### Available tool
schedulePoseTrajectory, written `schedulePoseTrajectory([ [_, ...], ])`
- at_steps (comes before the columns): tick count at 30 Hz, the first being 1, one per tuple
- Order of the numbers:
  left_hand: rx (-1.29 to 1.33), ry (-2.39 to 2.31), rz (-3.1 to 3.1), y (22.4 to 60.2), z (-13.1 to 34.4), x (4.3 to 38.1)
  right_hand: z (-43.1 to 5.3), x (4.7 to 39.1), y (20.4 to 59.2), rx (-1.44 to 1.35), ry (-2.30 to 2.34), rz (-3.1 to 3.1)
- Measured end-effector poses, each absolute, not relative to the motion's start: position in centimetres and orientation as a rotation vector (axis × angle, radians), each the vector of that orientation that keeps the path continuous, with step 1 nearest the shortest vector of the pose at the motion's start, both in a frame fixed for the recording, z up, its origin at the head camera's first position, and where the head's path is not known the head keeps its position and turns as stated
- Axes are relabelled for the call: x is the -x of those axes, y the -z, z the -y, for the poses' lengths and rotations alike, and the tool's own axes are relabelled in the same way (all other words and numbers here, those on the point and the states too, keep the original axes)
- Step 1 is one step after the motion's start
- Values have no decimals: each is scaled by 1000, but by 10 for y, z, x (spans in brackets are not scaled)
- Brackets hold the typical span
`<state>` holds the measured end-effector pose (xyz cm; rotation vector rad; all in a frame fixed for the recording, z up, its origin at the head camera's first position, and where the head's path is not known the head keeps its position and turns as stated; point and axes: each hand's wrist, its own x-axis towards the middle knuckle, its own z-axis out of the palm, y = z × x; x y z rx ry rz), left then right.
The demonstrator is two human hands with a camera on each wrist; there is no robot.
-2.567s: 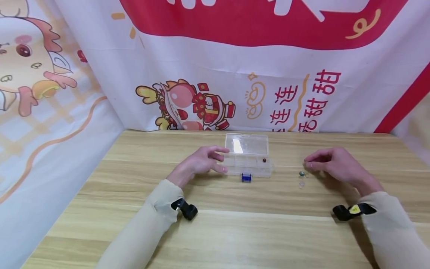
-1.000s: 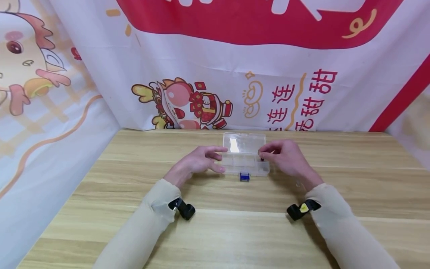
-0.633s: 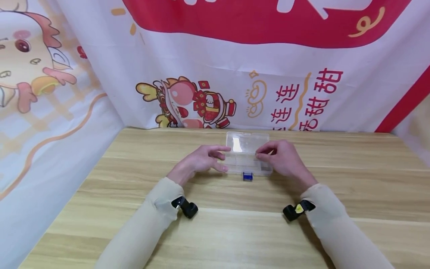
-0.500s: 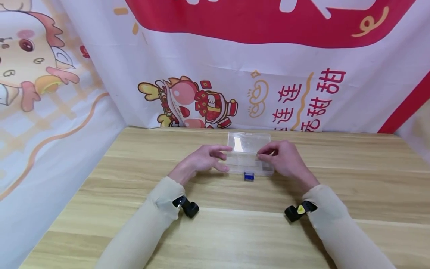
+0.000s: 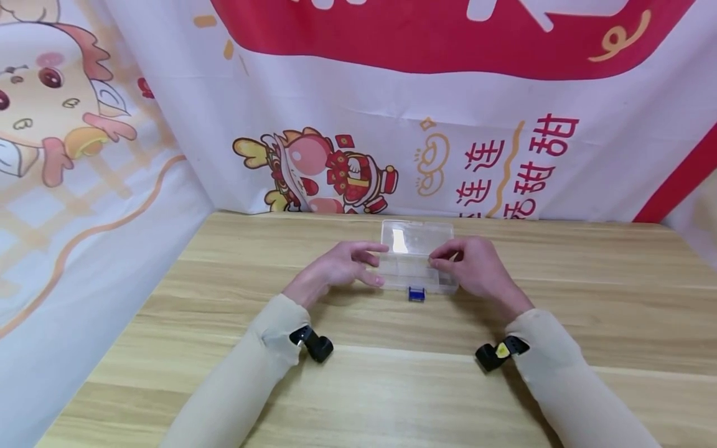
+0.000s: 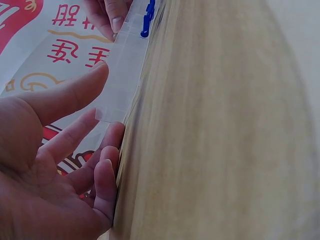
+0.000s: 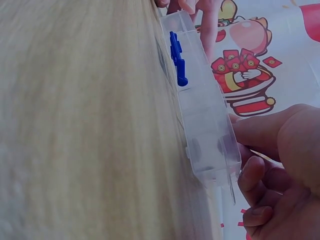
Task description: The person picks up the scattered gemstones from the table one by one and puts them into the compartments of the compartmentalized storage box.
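Observation:
A clear plastic compartment box (image 5: 411, 266) stands on the table, its see-through lid (image 5: 420, 236) raised at the back. A blue clasp (image 5: 416, 294) hangs at its front edge. At the box's left end is my left hand (image 5: 347, 264), its index finger reaching to the lid and its thumb to the front corner. My right hand (image 5: 469, 261) is over the right compartments, thumb and index pinching a tiny bead (image 6: 115, 36), mostly hidden by the fingertips. Through the frosted wall, two blurred dark round shapes (image 7: 196, 148) show in the right-end compartment.
The wooden table (image 5: 386, 386) stretches out in front of the box. Behind it hangs a printed cloth (image 5: 347, 93), close to the table's back edge. Another cloth (image 5: 129, 224) hangs along the left side.
My right hand has come left from beside the loose beads on the table to the box's right compartments. The red bead there and the loose beads are now hidden from the head view. My left hand stays.

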<state>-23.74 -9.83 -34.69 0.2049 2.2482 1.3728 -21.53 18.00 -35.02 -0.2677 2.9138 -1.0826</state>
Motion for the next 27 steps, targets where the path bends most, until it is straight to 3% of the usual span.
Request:
schedulePoseTrajectory([
  [27,-224,-1350,-2266,349,99,239,-180,216,350,310,1037,-2933],
])
